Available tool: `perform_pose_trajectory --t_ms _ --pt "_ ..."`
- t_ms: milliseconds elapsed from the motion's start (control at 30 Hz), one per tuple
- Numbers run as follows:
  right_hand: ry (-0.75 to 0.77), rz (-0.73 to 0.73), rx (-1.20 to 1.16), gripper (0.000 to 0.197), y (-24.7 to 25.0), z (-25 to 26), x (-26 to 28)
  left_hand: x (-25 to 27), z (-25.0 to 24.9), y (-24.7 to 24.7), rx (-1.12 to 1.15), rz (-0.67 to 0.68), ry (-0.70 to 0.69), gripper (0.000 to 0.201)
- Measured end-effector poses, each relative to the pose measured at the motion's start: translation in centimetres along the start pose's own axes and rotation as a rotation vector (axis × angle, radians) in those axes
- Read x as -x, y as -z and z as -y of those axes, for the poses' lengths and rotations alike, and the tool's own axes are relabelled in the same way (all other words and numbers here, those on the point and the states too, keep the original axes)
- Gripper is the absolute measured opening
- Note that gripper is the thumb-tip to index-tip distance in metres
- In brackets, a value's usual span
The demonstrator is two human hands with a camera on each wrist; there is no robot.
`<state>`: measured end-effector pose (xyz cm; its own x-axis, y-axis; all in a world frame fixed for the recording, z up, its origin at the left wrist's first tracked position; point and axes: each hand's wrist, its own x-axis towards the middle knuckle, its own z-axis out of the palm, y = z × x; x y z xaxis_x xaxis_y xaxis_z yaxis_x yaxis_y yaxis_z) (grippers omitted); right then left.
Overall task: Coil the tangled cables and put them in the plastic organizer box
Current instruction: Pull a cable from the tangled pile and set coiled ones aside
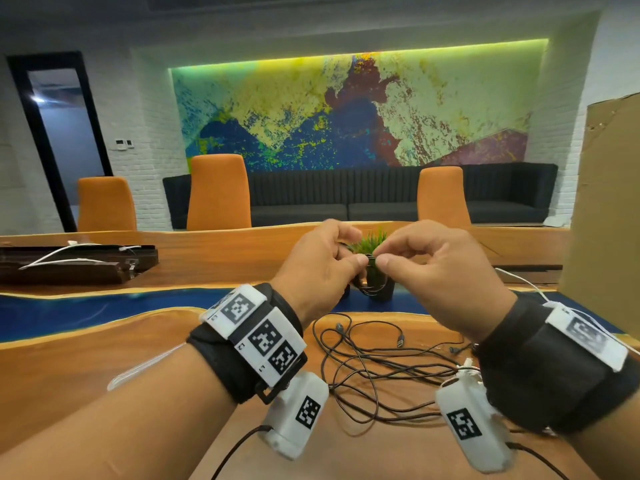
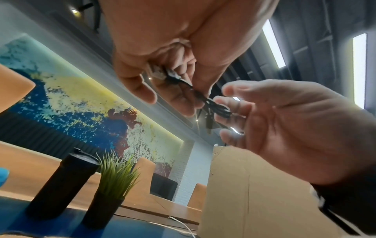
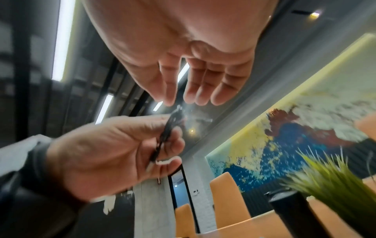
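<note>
Above the table, both hands meet on a small bundle of black cable (image 1: 371, 271), whose loops hang below the fingers. My left hand (image 1: 353, 249) grips the bundle; in the left wrist view the cable (image 2: 203, 98) and its metal plug (image 2: 160, 74) lie in the curled fingers. My right hand (image 1: 382, 254) pinches the same cable at its top end, thumb against forefinger. The right wrist view shows the cable (image 3: 167, 133), blurred, in the left hand (image 3: 112, 153). A tangle of black cables (image 1: 381, 368) lies on the wooden table (image 1: 104, 393) below my wrists. No organizer box is plainly in view.
A small potted plant (image 1: 375, 244) stands just behind my hands, a black cylinder (image 2: 65, 185) beside it. A tall cardboard box (image 1: 606, 202) stands at the right. A dark wooden tray (image 1: 69, 268) with white cables lies far left. Orange chairs line the far side.
</note>
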<state>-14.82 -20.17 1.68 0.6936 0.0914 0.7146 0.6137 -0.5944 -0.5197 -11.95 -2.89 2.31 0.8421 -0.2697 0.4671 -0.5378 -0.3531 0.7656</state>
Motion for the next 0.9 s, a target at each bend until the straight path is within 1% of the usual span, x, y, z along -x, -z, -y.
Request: perform_pose_trajectory --t_ms 67,100,167,233,267,300,333,400,433,467,567,600,667,700,733,800,833,867,900 --pt "0.072 0.043 0.165 0.008 -0.4 -0.4 -0.1 0.1 -0.1 -0.1 0.084 0.001 -0.011 0.037" --pt "0.09 0.031 0.196 0.009 -0.6 -0.6 -0.1 0.2 -0.2 -0.2 0.172 -0.006 0.01 0.04" --pt "0.191 -0.043 0.21 0.005 -0.8 -0.9 0.1 0.3 -0.3 -0.1 0.367 -0.019 0.089 0.038" --pt "0.276 -0.081 0.226 0.005 -1.1 -1.0 0.4 0.4 -0.4 -0.1 0.488 -0.016 0.171 0.034" --pt "0.274 -0.082 0.221 0.006 -1.3 -1.2 0.4 0.3 -0.3 -0.1 0.523 -0.009 0.2 0.032" --pt "0.242 -0.079 0.188 0.008 -1.5 -1.2 0.4 0.3 -0.3 -0.1 0.547 -0.003 0.218 0.03" --pt "0.2 -0.074 0.129 0.01 -1.7 -1.2 0.4 0.3 -0.4 -0.2 0.549 -0.001 0.219 0.028" --pt "0.102 -0.052 -0.013 0.012 -2.0 -1.2 0.4 0.3 -0.4 -0.1 0.482 -0.001 0.16 0.026" --pt "0.021 -0.027 -0.1 0.011 -2.0 -1.0 0.5 0.2 -0.5 -0.2 0.428 0.001 0.108 0.024" --pt "-0.091 0.013 -0.214 0.011 -2.0 -0.8 0.4 0.2 -0.4 -0.2 0.359 0.005 0.05 0.022" --pt "-0.476 0.18 -0.683 0.008 -1.5 0.1 0.3 0.2 0.0 -0.3 0.096 0.03 -0.119 0.015" --pt "-0.566 0.208 -0.829 0.005 -1.2 0.4 0.2 0.1 0.0 -0.3 0.038 0.043 -0.157 0.014" --pt "-0.729 0.238 -1.069 0.012 -0.8 0.8 0.0 -0.1 -0.1 -0.3 -0.028 0.077 -0.218 0.013" --pt "-0.783 0.248 -1.148 0.015 -0.7 0.9 -0.1 -0.2 -0.3 -0.2 -0.054 0.088 -0.242 0.014" --pt "-0.807 0.252 -1.191 0.018 -0.6 0.9 -0.1 -0.3 -0.4 0.0 -0.075 0.091 -0.26 0.015" --pt "-0.789 0.246 -1.205 0.02 -0.5 0.8 -0.4 -0.6 -0.6 0.5 -0.075 0.114 -0.268 0.017" --pt "-0.735 0.24 -1.119 0.019 -0.4 0.7 -0.5 -0.8 -0.7 0.8 -0.066 0.148 -0.264 0.017" --pt "-0.629 0.231 -0.936 0.013 -0.4 0.4 -0.6 -1.0 -0.7 1.2 -0.071 0.193 -0.255 0.016" --pt "-0.465 0.222 -0.667 0.005 -0.1 0.1 -0.7 -1.1 -0.7 1.6 -0.086 0.245 -0.238 0.014"
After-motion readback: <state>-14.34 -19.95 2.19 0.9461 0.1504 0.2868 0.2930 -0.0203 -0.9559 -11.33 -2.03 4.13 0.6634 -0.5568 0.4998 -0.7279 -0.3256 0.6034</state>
